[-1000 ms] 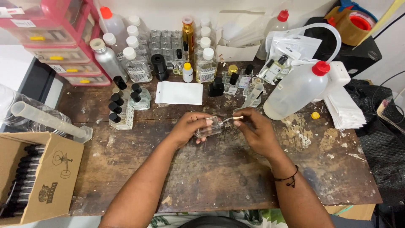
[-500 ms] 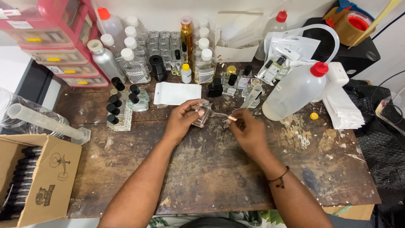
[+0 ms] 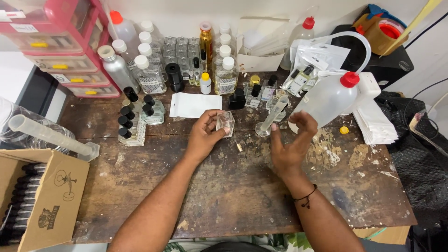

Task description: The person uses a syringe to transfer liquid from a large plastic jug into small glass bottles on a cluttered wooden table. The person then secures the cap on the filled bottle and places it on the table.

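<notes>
Since half a second ago, the right hand (image 3: 290, 147) has let go of the small part it held beside the bottle and opened, fingers spread, near the foot of the small measuring cylinder (image 3: 272, 116). From the head view, the left hand (image 3: 205, 135) has its grip closed around a small square glass bottle (image 3: 225, 122), held upright just above the bench (image 3: 224, 196), left of the cylinder. A small cap-like piece (image 3: 239, 147) lies on the wood between the hands. To do well, the bottle should stay level and steady while the right hand takes the cylinder low by its base. Earlier both hands met at the bottle; now they are apart.
</notes>
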